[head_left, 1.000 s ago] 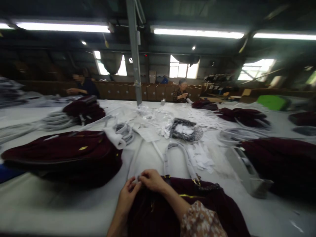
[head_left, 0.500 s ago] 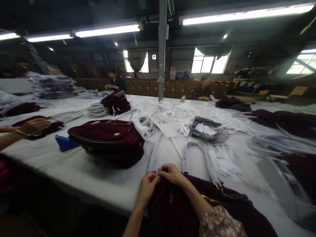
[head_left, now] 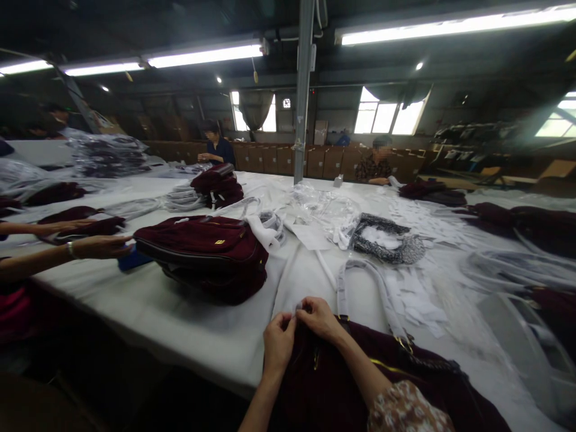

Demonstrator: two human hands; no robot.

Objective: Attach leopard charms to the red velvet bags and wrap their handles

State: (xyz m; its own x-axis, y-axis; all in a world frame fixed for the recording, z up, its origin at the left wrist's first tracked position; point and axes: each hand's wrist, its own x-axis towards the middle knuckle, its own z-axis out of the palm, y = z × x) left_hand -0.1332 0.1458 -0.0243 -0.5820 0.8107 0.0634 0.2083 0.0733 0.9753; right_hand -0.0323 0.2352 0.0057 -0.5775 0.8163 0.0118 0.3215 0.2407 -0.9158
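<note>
A dark maroon bag lies at the table's near edge, its handle wrapped in whitish covering and joined by gold-coloured metal fittings. Over the bag's upper left corner, my left hand and my right hand meet, thumbs and fingertips pinched together. Between the fingertips shows a small pale piece, too small to name. A gold-coloured zip pull hangs on the bag just below my right hand.
Left of my hands stands another maroon bag. A co-worker's hand reaches toward a blue object beside it. White paper, clear plastic, a black-and-white patterned pouch and loose white slips lie beyond.
My hands stay pinched together at the bag, and less of the pale piece shows. At left, the co-worker's hand has come to the blue object. The view has shifted slightly left.
</note>
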